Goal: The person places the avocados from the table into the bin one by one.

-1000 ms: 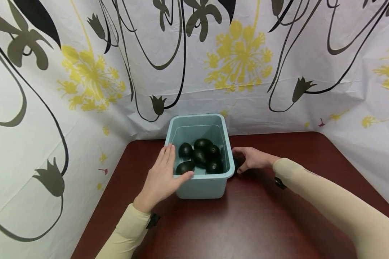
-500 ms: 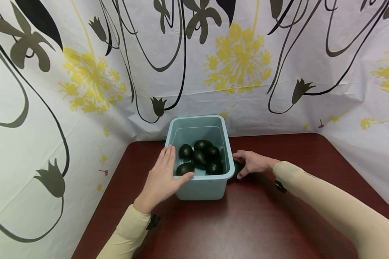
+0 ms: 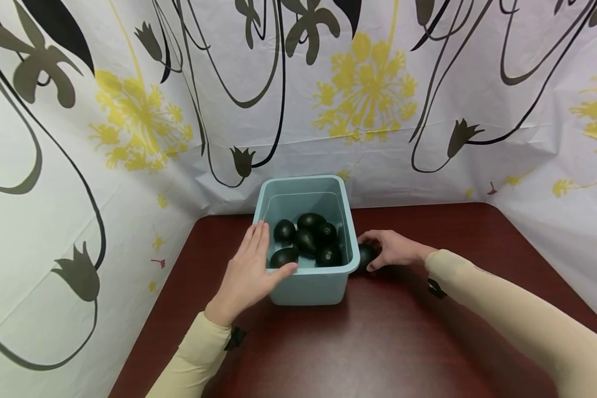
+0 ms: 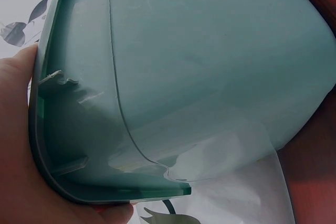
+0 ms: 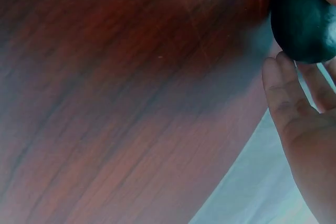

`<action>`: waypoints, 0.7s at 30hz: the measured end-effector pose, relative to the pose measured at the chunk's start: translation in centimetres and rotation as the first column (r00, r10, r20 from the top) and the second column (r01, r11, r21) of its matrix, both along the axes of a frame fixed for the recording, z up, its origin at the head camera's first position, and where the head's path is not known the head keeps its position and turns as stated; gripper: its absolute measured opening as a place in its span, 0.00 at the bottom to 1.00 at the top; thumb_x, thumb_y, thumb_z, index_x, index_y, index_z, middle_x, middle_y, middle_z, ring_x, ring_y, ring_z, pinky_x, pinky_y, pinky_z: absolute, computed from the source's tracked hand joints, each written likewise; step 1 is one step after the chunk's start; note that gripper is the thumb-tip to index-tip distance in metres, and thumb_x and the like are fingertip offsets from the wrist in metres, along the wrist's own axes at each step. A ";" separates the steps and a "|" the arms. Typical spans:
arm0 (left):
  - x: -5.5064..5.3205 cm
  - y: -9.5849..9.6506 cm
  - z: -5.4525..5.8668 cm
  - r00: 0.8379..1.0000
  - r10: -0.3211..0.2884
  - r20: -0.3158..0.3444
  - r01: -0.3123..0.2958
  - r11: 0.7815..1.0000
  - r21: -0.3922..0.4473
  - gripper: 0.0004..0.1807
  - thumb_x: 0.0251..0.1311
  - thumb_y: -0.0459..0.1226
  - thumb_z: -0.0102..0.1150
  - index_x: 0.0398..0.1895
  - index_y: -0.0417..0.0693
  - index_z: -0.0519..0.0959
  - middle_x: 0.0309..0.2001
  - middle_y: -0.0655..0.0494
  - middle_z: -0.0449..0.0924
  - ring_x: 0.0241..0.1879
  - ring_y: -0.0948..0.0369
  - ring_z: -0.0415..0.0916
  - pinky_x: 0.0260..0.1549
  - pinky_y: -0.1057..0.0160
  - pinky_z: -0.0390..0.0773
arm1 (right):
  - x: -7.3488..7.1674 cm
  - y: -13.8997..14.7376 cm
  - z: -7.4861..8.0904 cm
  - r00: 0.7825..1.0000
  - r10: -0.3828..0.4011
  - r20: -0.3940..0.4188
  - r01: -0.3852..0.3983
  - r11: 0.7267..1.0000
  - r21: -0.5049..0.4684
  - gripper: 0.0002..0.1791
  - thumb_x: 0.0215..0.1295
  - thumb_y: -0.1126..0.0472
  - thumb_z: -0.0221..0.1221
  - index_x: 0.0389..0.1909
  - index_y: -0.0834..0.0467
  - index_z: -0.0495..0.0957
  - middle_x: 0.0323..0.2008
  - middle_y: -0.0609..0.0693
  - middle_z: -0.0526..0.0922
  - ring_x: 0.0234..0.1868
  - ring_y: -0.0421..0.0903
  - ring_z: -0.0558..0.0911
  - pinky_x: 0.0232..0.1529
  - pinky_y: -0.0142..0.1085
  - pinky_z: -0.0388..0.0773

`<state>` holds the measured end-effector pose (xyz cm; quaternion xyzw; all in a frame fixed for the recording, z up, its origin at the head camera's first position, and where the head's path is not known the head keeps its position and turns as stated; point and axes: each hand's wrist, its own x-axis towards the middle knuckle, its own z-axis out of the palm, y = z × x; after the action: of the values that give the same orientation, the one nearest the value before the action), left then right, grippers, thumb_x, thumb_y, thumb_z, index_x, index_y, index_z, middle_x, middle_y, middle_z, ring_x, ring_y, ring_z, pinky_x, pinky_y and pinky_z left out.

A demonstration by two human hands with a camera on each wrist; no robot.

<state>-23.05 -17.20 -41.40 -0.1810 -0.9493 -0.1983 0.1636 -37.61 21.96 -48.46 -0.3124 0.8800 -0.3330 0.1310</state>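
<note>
A light blue-green plastic bin (image 3: 308, 288) stands on the table, with several dark green avocados (image 3: 305, 243) lying in it. My left hand (image 3: 249, 271) rests on the bin's near left corner, its fingers straight along the left rim and the thumb over the front rim. In the left wrist view that hand (image 4: 14, 145) lies against the rim, above the outer wall (image 4: 210, 66). Just outside the bin's right wall, my right hand (image 3: 395, 249) holds another avocado (image 3: 365, 258), partly hidden by the hand and bin. The right wrist view shows thumb and fingers around this avocado (image 5: 304, 22).
The dark red-brown table (image 3: 403, 331) extends to the front and right of the bin. Behind it and at both sides hangs a white cloth (image 3: 298, 132) printed with grey and yellow flowers, close to the bin's far end.
My right hand has shifted slightly toward me and right, and the avocado by the bin's right wall shows more with it. The left hand and the bin stay in place.
</note>
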 end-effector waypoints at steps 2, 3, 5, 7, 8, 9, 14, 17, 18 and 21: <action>-0.1 0.0 -0.1 1.000 -0.002 -0.003 0.002 1.000 -0.002 0.61 0.59 0.76 0.44 0.80 0.40 0.50 0.80 0.48 0.45 0.79 0.51 0.41 0.64 0.44 0.67 | 0.0 0.3 -0.1 1.000 -0.013 -0.017 0.013 1.000 0.007 0.34 0.48 0.53 0.79 0.57 0.46 0.76 0.48 0.44 0.81 0.47 0.45 0.79 0.49 0.44 0.76; -0.1 -0.1 -0.1 1.000 -0.003 -0.004 0.003 1.000 -0.002 0.61 0.59 0.76 0.44 0.80 0.40 0.51 0.80 0.47 0.46 0.79 0.51 0.41 0.64 0.44 0.66 | 0.1 0.4 -0.1 0.999 -0.021 -0.025 0.021 1.000 0.010 0.34 0.48 0.52 0.79 0.57 0.46 0.76 0.48 0.44 0.81 0.47 0.45 0.79 0.49 0.43 0.76; -0.1 -0.1 -0.2 1.000 -0.003 -0.005 0.003 1.000 -0.003 0.61 0.59 0.76 0.44 0.80 0.40 0.51 0.80 0.47 0.46 0.79 0.51 0.41 0.64 0.44 0.66 | 0.2 0.8 0.0 0.999 -0.037 -0.030 0.037 0.999 0.009 0.34 0.48 0.50 0.79 0.57 0.45 0.76 0.49 0.44 0.80 0.47 0.45 0.79 0.48 0.43 0.76; -0.2 -0.1 -0.2 1.000 -0.001 -0.003 0.001 1.000 -0.004 0.60 0.59 0.76 0.43 0.80 0.40 0.50 0.80 0.47 0.45 0.79 0.50 0.41 0.64 0.44 0.66 | 0.3 1.1 0.3 0.998 -0.052 -0.024 0.052 0.999 0.002 0.34 0.48 0.50 0.79 0.57 0.44 0.76 0.49 0.44 0.80 0.47 0.46 0.79 0.48 0.43 0.77; -0.1 -0.1 -0.1 1.000 0.000 -0.001 0.000 1.000 -0.004 0.60 0.59 0.76 0.43 0.80 0.40 0.50 0.80 0.48 0.45 0.79 0.50 0.41 0.65 0.44 0.66 | 0.3 1.3 0.4 0.998 -0.058 -0.024 0.058 0.998 -0.003 0.35 0.47 0.49 0.79 0.57 0.44 0.76 0.49 0.44 0.80 0.47 0.46 0.79 0.48 0.42 0.77; -0.1 -0.1 -0.1 1.000 0.001 -0.001 -0.001 1.000 -0.003 0.61 0.58 0.76 0.43 0.80 0.41 0.50 0.80 0.48 0.45 0.79 0.51 0.41 0.65 0.44 0.65 | 0.4 1.5 0.7 0.998 -0.066 -0.021 0.066 0.998 -0.008 0.35 0.47 0.49 0.79 0.57 0.44 0.76 0.49 0.44 0.80 0.47 0.46 0.80 0.48 0.43 0.78; -0.1 -0.1 0.0 1.000 0.001 0.007 -0.001 1.000 0.003 0.60 0.59 0.76 0.43 0.80 0.41 0.49 0.80 0.49 0.44 0.79 0.53 0.39 0.65 0.44 0.65 | 0.4 2.3 1.6 0.993 -0.099 -0.061 0.097 0.995 -0.020 0.36 0.47 0.46 0.79 0.57 0.43 0.75 0.48 0.44 0.80 0.46 0.46 0.79 0.46 0.43 0.78; -0.1 -0.1 0.1 1.000 0.006 0.007 -0.006 1.000 0.003 0.61 0.58 0.76 0.43 0.80 0.41 0.50 0.80 0.50 0.43 0.79 0.55 0.37 0.65 0.44 0.65 | 0.5 2.7 2.0 0.989 -0.118 -0.084 0.116 0.993 -0.027 0.35 0.48 0.44 0.78 0.57 0.43 0.76 0.49 0.44 0.80 0.47 0.46 0.79 0.47 0.43 0.78; 0.0 -0.1 0.1 1.000 0.006 0.007 -0.006 1.000 0.004 0.61 0.58 0.76 0.43 0.80 0.41 0.50 0.80 0.50 0.43 0.79 0.55 0.37 0.65 0.44 0.65 | 0.5 2.8 2.2 0.988 -0.125 -0.088 0.122 0.992 -0.031 0.35 0.48 0.45 0.78 0.57 0.43 0.76 0.49 0.44 0.80 0.47 0.46 0.79 0.46 0.43 0.78; 0.0 -0.1 0.0 1.000 0.002 0.002 -0.002 1.000 0.006 0.61 0.58 0.76 0.43 0.80 0.41 0.50 0.80 0.50 0.44 0.79 0.54 0.38 0.66 0.45 0.64 | 0.7 3.1 2.7 0.983 -0.141 -0.113 0.138 0.990 -0.034 0.34 0.48 0.44 0.78 0.57 0.43 0.76 0.49 0.44 0.80 0.47 0.46 0.79 0.46 0.43 0.78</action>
<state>-23.07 -17.28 -41.41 -0.1795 -0.9490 -0.2010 0.1634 -36.89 25.09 -45.76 -0.2705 0.9014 -0.3342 0.0521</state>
